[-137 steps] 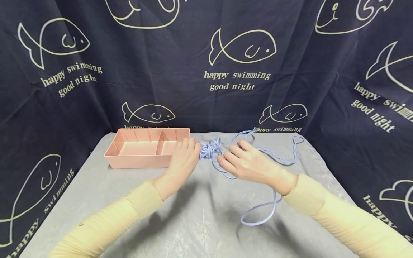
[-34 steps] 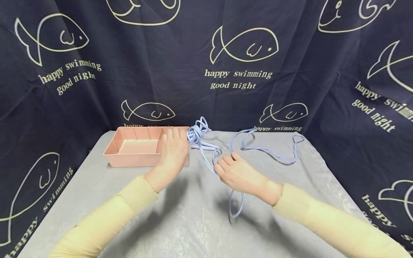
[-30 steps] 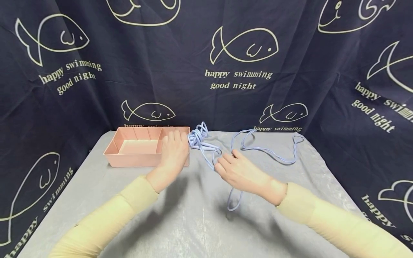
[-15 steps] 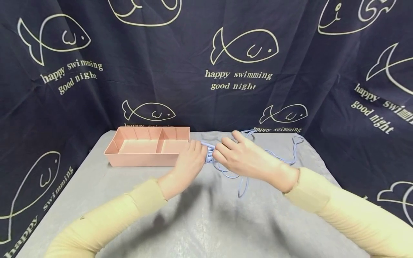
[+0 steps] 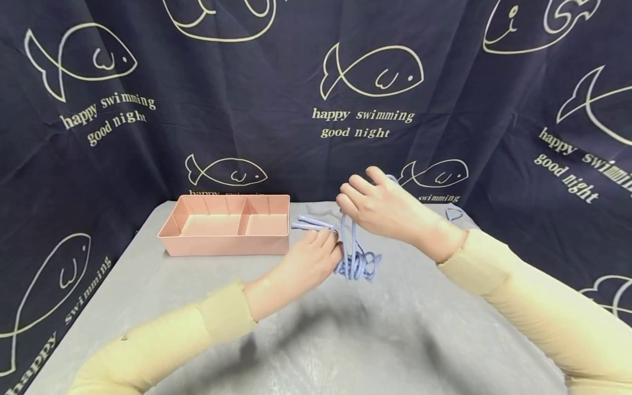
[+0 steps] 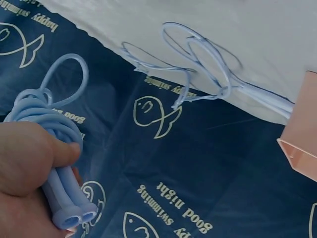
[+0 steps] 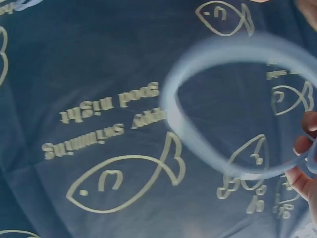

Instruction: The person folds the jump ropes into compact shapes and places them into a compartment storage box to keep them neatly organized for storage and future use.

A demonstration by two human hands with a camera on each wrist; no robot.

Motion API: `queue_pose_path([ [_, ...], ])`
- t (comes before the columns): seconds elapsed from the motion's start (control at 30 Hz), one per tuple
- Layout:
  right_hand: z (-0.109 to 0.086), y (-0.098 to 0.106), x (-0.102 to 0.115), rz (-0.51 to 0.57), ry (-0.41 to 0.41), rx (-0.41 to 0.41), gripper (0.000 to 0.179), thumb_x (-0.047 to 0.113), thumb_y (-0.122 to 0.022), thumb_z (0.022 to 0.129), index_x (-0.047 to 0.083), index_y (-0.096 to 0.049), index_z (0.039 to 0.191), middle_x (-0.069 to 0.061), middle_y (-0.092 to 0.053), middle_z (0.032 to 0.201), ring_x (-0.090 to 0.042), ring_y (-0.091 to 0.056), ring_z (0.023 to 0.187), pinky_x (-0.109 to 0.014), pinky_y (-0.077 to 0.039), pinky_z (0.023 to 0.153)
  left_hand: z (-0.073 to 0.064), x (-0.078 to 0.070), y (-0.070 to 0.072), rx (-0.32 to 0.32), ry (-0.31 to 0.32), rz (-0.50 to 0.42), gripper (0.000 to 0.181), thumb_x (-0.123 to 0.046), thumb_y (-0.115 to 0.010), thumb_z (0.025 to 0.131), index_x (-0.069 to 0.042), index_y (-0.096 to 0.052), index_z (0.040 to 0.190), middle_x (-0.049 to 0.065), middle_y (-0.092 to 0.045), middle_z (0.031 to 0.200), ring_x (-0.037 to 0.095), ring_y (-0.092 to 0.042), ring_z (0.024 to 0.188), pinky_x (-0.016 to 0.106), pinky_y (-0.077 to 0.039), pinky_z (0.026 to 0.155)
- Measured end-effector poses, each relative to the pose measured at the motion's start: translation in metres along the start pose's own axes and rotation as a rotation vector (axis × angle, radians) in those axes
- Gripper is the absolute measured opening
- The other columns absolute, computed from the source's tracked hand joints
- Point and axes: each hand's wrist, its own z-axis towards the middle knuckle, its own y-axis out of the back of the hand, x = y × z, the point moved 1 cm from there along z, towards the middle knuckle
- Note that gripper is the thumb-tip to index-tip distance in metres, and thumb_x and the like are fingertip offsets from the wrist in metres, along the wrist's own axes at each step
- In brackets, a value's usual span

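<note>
My left hand [image 5: 313,255] grips the paired handles [image 6: 67,193] of a light-blue jump rope. Its cord is wound into a bundle [image 5: 359,266] around them, which shows to the right of that hand in the head view. Higher up and farther right, my right hand [image 5: 382,203] holds a length of the cord [image 5: 348,236] drawn up from the bundle. A wide loop of cord [image 7: 173,111] hangs blurred beside the right hand in the right wrist view. The fingertips of my right hand are hidden in the head view.
A pink two-compartment box [image 5: 222,246] stands at the back left of the grey-covered table [image 5: 306,351]. Beside it lie the handles [image 5: 311,222] of a second blue jump rope, its loose cord [image 6: 218,59] spread along the far edge. A dark fish-print curtain [image 5: 276,99] surrounds the table.
My right hand rises and pulls cord up from the bundle. My left hand shifts right and slightly nearer, away from the box, uncovering the second rope's handles. The bundle turns downward.
</note>
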Motion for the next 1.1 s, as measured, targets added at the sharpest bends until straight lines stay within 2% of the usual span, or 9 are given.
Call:
queue_pose_path([
  [0.17,-0.013,-0.019,-0.006,0.066,-0.016,0.006,0.026,0.009,-0.028,0.096,0.002,-0.048,0.081,-0.009,-0.045,0.075,-0.027,-0.042,0.070,-0.044,-0.038,0.072,0.000,-0.003,0.009,-0.013,-0.037,-0.054,0.016,-0.006,-0.038,0.089,-0.013,-0.052,0.085,0.003,-0.050,0.085,0.019,-0.045,0.079,0.029,-0.033,0.067],
  [0.4,-0.034,-0.046,-0.006,0.117,-0.063,0.018,0.033,0.023,-0.028,0.100,0.004,-0.049,0.082,-0.008,-0.045,0.076,-0.026,-0.043,0.070,-0.042,-0.037,0.071,-0.003,-0.005,0.025,-0.036,-0.071,-0.165,0.011,-0.007,-0.042,0.088,-0.012,-0.051,0.091,0.003,-0.048,0.085,0.019,-0.045,0.080,0.029,-0.034,0.068],
  [0.57,-0.047,-0.061,-0.003,0.122,-0.093,-0.002,0.034,0.027,-0.029,0.100,0.006,-0.048,0.080,-0.005,-0.044,0.074,-0.024,-0.043,0.068,-0.040,-0.037,0.069,-0.005,0.000,0.031,-0.084,-0.021,-0.212,0.013,-0.004,-0.041,0.088,-0.010,-0.050,0.096,0.003,-0.047,0.087,0.020,-0.044,0.080,0.029,-0.033,0.066],
  [0.67,-0.057,-0.070,-0.002,0.129,-0.123,-0.007,0.029,0.026,-0.036,0.097,0.006,-0.048,0.079,-0.005,-0.044,0.073,-0.024,-0.042,0.067,-0.039,-0.037,0.068,-0.008,0.002,0.033,-0.126,-0.001,-0.254,0.013,-0.004,-0.043,0.088,-0.010,-0.050,0.098,0.004,-0.048,0.090,0.020,-0.045,0.080,0.029,-0.032,0.065],
  [0.83,-0.073,-0.085,0.003,0.164,-0.159,0.063,0.023,0.025,-0.041,0.092,0.005,-0.048,0.081,-0.006,-0.047,0.076,-0.026,-0.044,0.070,-0.039,-0.036,0.067,-0.010,0.007,0.033,-0.158,0.058,-0.330,0.016,-0.005,-0.046,0.088,-0.007,-0.052,0.102,0.006,-0.050,0.096,0.022,-0.048,0.085,0.031,-0.034,0.066],
  [0.97,-0.082,-0.094,0.012,0.199,-0.166,0.127,0.020,0.023,-0.040,0.090,0.005,-0.048,0.084,-0.007,-0.048,0.079,-0.027,-0.046,0.073,-0.040,-0.035,0.068,-0.010,0.012,0.034,-0.155,0.153,-0.427,0.019,-0.005,-0.050,0.086,-0.006,-0.051,0.105,0.006,-0.051,0.100,0.023,-0.049,0.088,0.034,-0.035,0.068],
  [1.1,-0.087,-0.101,0.025,0.254,-0.171,0.127,0.018,0.023,-0.042,0.088,0.007,-0.050,0.088,-0.006,-0.052,0.083,-0.026,-0.049,0.077,-0.040,-0.036,0.069,-0.006,0.018,0.034,-0.150,0.282,-0.494,0.023,-0.005,-0.057,0.083,-0.006,-0.051,0.105,0.006,-0.052,0.100,0.024,-0.050,0.089,0.036,-0.035,0.067],
])
